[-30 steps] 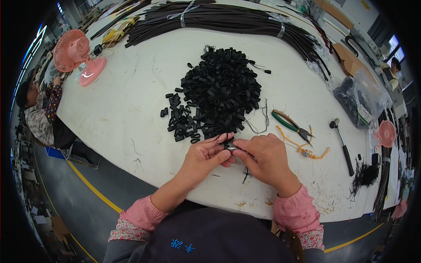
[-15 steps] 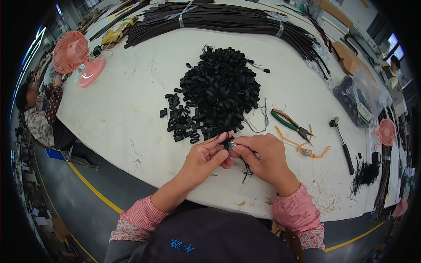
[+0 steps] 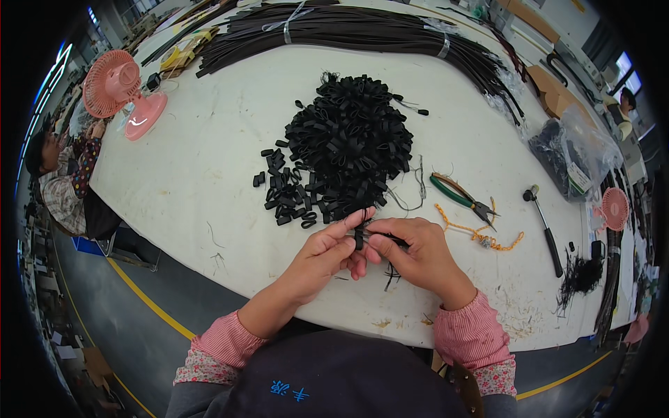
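Note:
Near the front of the table, my left hand pinches a small black fabric loop between thumb and fingers. My right hand meets it from the right, its thumb and forefinger closed on a slim dark tool, mostly covered by the fingers; its kind is unclear. Loose black threads dangle below the fingertips. Just beyond both hands rises a big pile of black fabric loops, with several single loops scattered along its left side.
Green-handled pliers, an orange cord and a hammer lie to the right, near a black thread heap. Long dark strips span the back. A pink fan stands far left, beside a seated person.
My right hand has turned slightly, and the shiny metal at its fingertips no longer shows; a dark part of the tool does. The left fingers have shifted a little on the loop.

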The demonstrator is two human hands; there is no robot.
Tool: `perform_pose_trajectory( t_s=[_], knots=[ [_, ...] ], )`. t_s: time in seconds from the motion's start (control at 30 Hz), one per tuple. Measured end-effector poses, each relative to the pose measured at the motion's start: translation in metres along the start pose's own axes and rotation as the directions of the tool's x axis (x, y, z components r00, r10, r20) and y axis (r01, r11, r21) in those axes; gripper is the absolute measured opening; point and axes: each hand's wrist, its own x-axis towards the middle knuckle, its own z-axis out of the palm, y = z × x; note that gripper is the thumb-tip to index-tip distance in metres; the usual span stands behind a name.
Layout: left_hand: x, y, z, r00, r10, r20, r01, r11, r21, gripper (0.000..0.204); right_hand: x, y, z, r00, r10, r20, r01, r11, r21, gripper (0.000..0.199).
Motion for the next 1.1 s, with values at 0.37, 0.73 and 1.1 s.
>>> perform_pose_trajectory(
  t_s=[0.37, 0.73, 1.1],
  knots=[
    [-0.004, 0.008, 0.004, 0.999, -0.015, -0.052, 0.019, 0.997, 0.073, 0.052, 0.001, 0.004, -0.002, 0.988, 0.139, -0.067, -0.139, 0.99, -0.003, 0.026],
    [-0.005, 0.043, -0.032, 0.531, 0.847, -0.008, -0.038, 0.033, 0.999, 0.027, 0.01, 0.008, 0.02, 0.989, 0.099, -0.106, -0.132, 0.914, -0.383, 0.022],
    [-0.004, 0.02, 0.001, 0.837, 0.538, -0.1, -0.091, 0.316, 0.944, 0.021, 0.004, 0.018, 0.004, 0.923, 0.333, -0.194, -0.334, 0.942, 0.027, 0.014]
  ],
)
